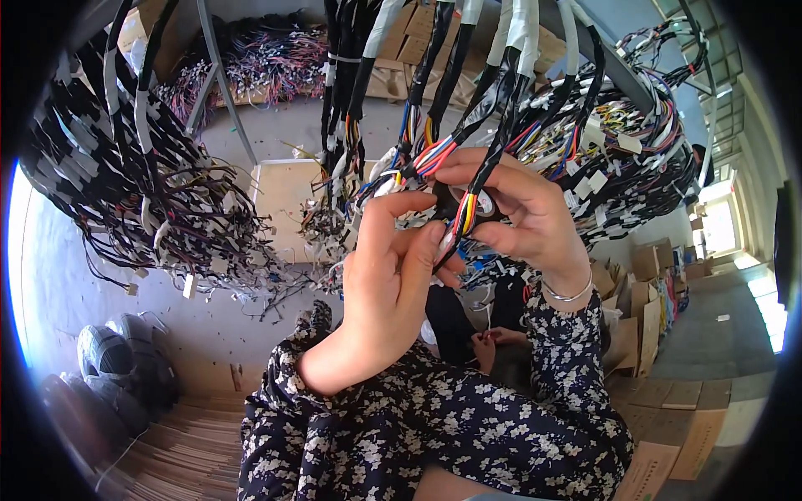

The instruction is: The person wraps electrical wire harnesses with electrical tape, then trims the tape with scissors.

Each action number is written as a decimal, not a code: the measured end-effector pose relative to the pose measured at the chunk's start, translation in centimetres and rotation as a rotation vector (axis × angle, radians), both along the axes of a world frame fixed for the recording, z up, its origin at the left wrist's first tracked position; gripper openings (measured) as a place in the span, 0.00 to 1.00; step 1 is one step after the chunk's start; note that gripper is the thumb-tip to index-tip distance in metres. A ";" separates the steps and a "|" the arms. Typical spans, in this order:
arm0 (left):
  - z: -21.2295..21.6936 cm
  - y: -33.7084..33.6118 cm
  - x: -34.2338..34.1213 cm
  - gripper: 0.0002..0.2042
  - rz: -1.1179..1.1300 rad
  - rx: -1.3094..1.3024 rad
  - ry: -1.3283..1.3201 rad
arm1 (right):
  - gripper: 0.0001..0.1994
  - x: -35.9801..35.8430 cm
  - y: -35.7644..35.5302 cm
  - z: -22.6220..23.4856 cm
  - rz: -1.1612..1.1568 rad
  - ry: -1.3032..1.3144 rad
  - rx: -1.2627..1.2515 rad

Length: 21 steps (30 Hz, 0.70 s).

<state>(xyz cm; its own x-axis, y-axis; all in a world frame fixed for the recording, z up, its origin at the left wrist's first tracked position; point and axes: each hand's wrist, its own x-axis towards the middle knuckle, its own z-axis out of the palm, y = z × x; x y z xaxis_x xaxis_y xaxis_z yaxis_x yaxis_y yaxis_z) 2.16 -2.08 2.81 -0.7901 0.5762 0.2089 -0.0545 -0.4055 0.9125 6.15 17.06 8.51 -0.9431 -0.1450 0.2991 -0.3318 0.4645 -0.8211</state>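
Observation:
A wire harness (469, 210) wrapped in black tape hangs down in front of me, its red, yellow, white and black wires bare near the lower end. My left hand (376, 284) pinches that lower end between thumb and fingers. My right hand (539, 209) is closed round what looks like a roll of black tape (449, 199), partly hidden behind the harness and fingers. Just beside it, a second bundle with pink, blue and white wires (434, 157) passes close to my right fingertips; whether they touch it I cannot tell.
Hanging harnesses crowd the left (100, 167) and right (618, 150). Another person's hands (493, 338) show below mine. Cardboard boxes (668, 417) stand at right, flattened cardboard (184, 451) and dark wrapped bundles (117, 351) at lower left. A wire pile (267, 63) lies at the back.

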 end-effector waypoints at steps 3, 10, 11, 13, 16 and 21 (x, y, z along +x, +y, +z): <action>-0.2 0.1 -0.1 0.10 0.055 -0.017 0.040 | 0.24 -0.1 -0.1 0.0 -0.007 -0.029 0.015; 0.0 0.3 0.2 0.05 0.113 -0.100 0.061 | 0.23 0.1 0.0 -0.1 0.018 0.008 0.080; 0.2 0.4 0.0 0.04 0.125 -0.044 0.048 | 0.23 0.1 0.1 0.1 0.028 0.025 0.137; 1.2 0.3 -0.1 0.03 0.137 0.018 -0.025 | 0.25 0.2 0.1 0.4 0.020 -0.016 0.154; 1.5 -0.1 -0.7 0.03 0.156 0.043 0.009 | 0.26 0.1 -0.6 0.9 -0.016 -0.056 0.169; 1.6 -0.5 -0.4 0.03 0.177 0.068 0.032 | 0.25 -0.6 -0.8 0.9 0.042 -0.057 0.142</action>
